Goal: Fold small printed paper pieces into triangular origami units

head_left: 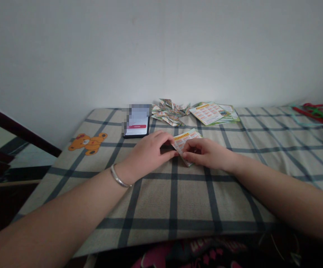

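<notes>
A small printed paper card point(179, 139) with a yellow strip along its top lies between my hands on the checked cloth. My left hand point(152, 150) pinches its left edge between thumb and fingers. From the right, my right hand point(203, 152) has its curled fingers and thumb closed on the card's lower right part, covering some of the print. Behind it, to the right, is a pile of flat printed cards point(207, 113). Folded pieces of similar printed paper point(169, 111) are heaped left of that pile.
A phone point(136, 131) with a lit screen lies left of the folded papers. An orange bear cutout point(87, 142) rests on the checked tablecloth point(192, 203) at the left. Red and green items point(317, 113) sit at the far right. A white wall point(161, 48) rises behind the table.
</notes>
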Available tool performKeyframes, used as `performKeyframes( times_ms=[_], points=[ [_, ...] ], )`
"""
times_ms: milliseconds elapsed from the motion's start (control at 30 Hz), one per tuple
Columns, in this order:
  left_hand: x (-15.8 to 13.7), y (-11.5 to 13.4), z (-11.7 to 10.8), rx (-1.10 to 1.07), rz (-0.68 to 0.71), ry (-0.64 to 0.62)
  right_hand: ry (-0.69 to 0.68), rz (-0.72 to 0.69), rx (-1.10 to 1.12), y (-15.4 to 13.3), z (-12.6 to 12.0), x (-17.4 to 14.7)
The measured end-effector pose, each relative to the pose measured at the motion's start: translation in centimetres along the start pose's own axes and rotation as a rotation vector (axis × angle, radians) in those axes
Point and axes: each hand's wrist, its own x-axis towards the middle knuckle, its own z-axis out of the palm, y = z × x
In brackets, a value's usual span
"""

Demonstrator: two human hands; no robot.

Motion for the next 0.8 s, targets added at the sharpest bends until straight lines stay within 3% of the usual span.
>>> performKeyframes(
  times_ms=[567,800],
  points=[
    [-0.2,0.0,0.1,0.040,0.038,-0.006,-0.006,0.019,0.148,1.1,0.4,0.7],
    [-0.2,0.4,0.0,0.045,0.058,0.005,0.072,-0.013,-0.004,0.5,1.0,0.4]
  ],
)
